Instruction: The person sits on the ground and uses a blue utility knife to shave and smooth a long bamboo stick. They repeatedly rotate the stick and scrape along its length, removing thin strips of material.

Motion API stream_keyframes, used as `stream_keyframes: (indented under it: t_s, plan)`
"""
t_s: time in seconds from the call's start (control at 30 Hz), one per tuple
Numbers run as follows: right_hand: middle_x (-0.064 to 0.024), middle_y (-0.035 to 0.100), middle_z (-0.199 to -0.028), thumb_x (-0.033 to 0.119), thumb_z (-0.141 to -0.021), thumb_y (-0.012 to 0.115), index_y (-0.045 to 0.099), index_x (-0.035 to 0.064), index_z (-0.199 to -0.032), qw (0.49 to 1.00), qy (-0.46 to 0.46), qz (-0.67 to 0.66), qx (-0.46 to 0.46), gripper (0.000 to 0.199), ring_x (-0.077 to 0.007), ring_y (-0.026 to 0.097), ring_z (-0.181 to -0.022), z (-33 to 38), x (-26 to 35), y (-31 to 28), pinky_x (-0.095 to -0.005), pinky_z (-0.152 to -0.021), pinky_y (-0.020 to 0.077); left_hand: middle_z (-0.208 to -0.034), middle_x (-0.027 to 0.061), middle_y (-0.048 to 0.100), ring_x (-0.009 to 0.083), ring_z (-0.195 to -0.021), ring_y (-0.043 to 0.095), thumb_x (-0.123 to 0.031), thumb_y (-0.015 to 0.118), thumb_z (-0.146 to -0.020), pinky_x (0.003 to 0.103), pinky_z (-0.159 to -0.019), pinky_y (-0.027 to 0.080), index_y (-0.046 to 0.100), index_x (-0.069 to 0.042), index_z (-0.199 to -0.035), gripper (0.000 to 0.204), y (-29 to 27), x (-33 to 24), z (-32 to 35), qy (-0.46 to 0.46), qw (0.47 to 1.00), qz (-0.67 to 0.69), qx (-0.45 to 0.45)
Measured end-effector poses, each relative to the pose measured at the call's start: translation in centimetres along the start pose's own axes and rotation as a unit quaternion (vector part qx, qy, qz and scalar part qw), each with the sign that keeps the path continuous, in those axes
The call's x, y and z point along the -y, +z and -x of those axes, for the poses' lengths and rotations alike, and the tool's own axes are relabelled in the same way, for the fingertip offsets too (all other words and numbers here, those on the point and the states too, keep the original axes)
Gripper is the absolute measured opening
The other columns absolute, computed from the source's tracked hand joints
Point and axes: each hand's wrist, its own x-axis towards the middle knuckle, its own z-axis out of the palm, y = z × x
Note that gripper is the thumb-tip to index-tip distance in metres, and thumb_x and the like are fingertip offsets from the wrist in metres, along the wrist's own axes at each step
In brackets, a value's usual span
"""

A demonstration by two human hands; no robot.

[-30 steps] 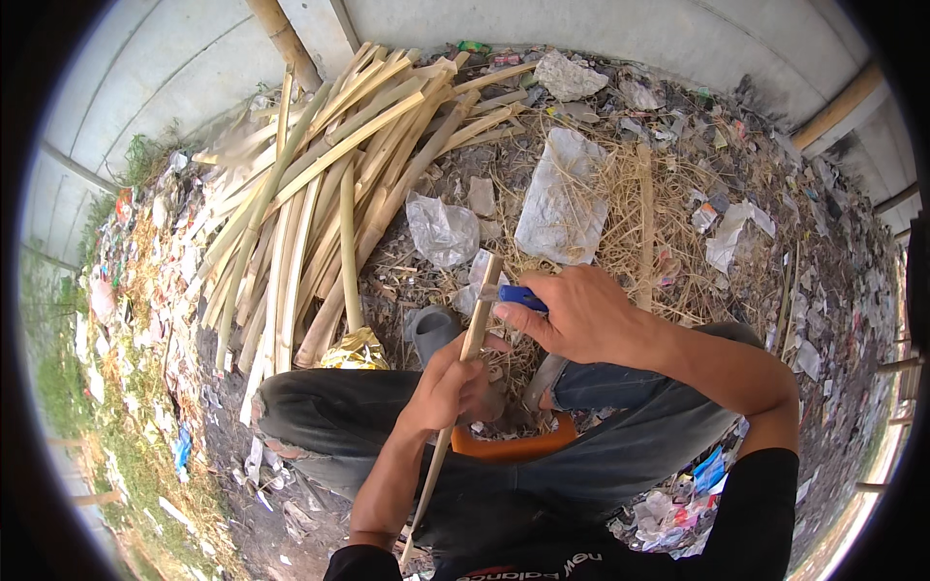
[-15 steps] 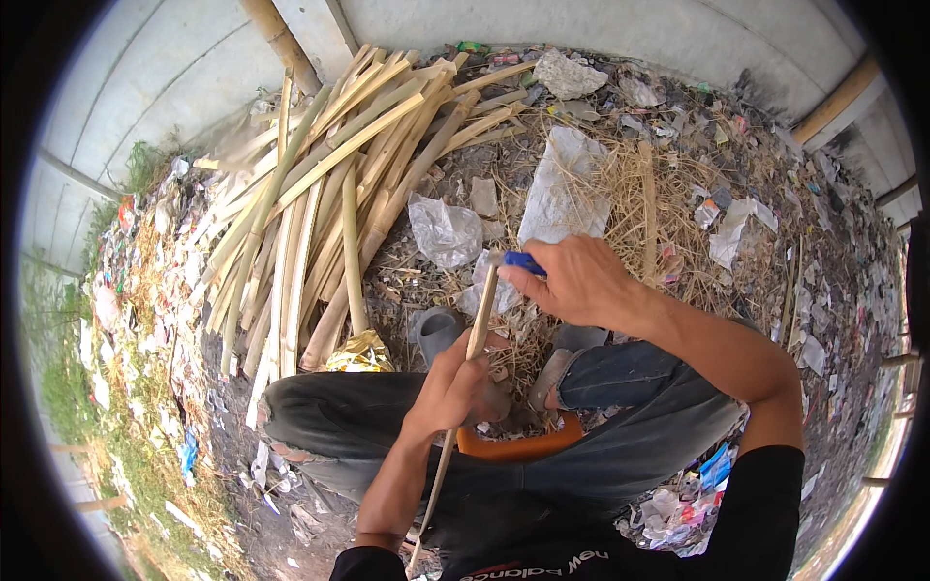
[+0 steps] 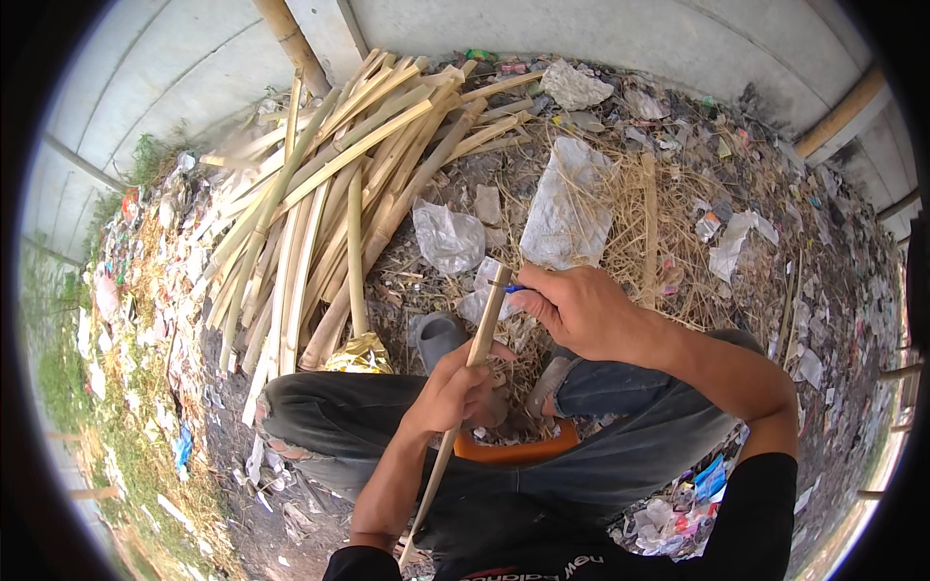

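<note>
A long pale bamboo strip [image 3: 484, 334] slants up from my lap, and my left hand [image 3: 451, 391] is closed around its middle. Its upper end rises beyond that fist, in front of my knees. My right hand [image 3: 593, 308] grips a blue-handled knife [image 3: 514, 289], most of whose handle is hidden by the fingers. The thin dark blade lies across the strip close to its top end.
Split bamboo strips [image 3: 320, 218] are heaped at the far left before a grey wall [image 3: 620, 34]. A clear plastic bag [image 3: 448, 235], a whitish slab [image 3: 567, 208] and a gold foil wrapper [image 3: 358, 354] lie nearby. An orange seat [image 3: 518, 448] shows between my legs.
My right hand has come slightly down and toward me with the knife, whose dark blade now shows across the strip. The strip's top end has tilted a little to the right.
</note>
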Motion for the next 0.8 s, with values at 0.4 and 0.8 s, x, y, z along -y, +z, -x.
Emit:
stream_keyframes:
  t_s: [0.4,0.8]
  plan:
    - [-0.0214,0.057,-0.058,0.032,-0.107,0.056,0.064,0.0015,-0.098,0.999,0.047,0.009,0.016,0.033,-0.0438,0.060,-0.054,0.2,0.5,1.5,-0.0505,-0.050,0.0439,-0.067,-0.0081,0.037,0.0029,-0.054,0.034,-0.013,0.041,-0.094,0.021,-0.047,0.028,0.054,0.000,-0.133,0.043,0.0,0.8,-0.3,-0.015,1.000,0.022,0.009]
    - [-0.0218,0.058,-0.059,0.034,-0.106,0.057,0.064,0.0006,-0.088,0.995,0.095,-0.034,0.027,0.039,-0.0423,0.061,-0.055,-1.3,0.6,1.0,-0.0507,-0.052,0.0453,-0.062,-0.0033,0.038,0.0071,-0.048,0.032,-0.011,0.040,-0.096,0.024,-0.043,0.028,0.055,-0.002,-0.123,0.033,-0.2,0.6,-0.2,0.023,0.999,0.014,-0.018]
